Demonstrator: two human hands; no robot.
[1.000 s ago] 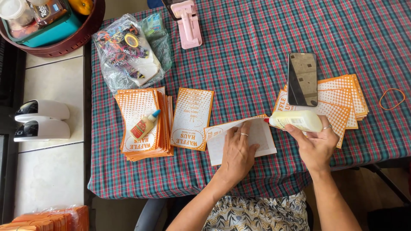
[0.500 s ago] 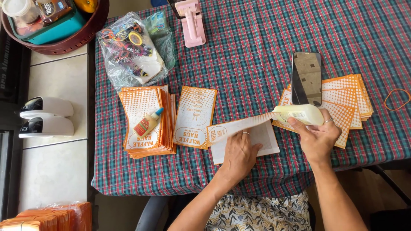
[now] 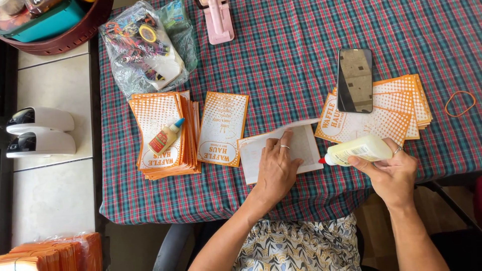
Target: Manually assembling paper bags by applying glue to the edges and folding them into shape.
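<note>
We see left hand (image 3: 276, 168) pressing flat, fingers spread, on thin floppy paper bag (image 3: 281, 153); right hand (image 3: 389, 170) fingers wrapped around squeezable glue bottle (image 3: 359, 149), mid-body grip suits.

Just one view here, a head cam looking almost straight down at the table (image 3: 301, 60) from above the person's seat, so their lap sits at the bottom edge and the far side of the table runs off the top. It's fairly near, about arm's reach: both hands come in from the bottom, left hand (image 3: 276, 168) near the middle, right hand (image 3: 391, 170) off to the right. The left third of the frame spills past the table edge onto the tiled floor (image 3: 50, 200). No second view to compare with.
</note>
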